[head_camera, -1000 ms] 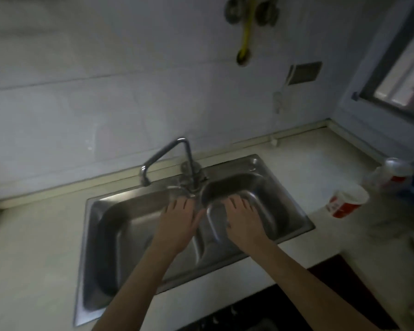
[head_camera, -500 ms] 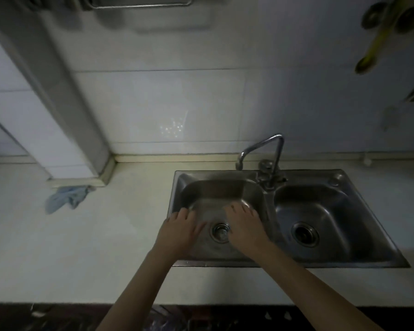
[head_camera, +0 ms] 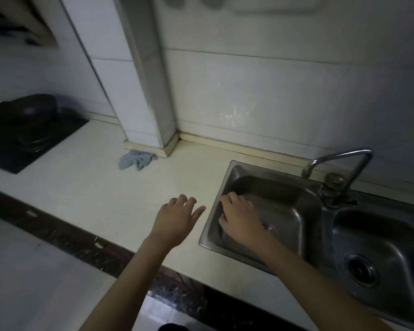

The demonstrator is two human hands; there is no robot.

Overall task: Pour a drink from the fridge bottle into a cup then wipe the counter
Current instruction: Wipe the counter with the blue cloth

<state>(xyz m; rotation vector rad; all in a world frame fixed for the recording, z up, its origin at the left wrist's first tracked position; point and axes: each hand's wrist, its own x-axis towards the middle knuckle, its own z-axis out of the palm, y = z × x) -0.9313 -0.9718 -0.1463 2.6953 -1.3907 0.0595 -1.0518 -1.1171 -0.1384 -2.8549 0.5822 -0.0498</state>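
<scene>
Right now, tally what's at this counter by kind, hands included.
Hands: 2 (left hand, right hand)
Sink basins: 2 (left basin, right basin)
Faucet: 1
Blue cloth: 1
Black hob: 1
Dark wok: 1
Total: 8

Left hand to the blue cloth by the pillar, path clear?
Probably yes. The left hand is open above bare counter, and nothing stands between it and the blue cloth at the pillar base.
</scene>
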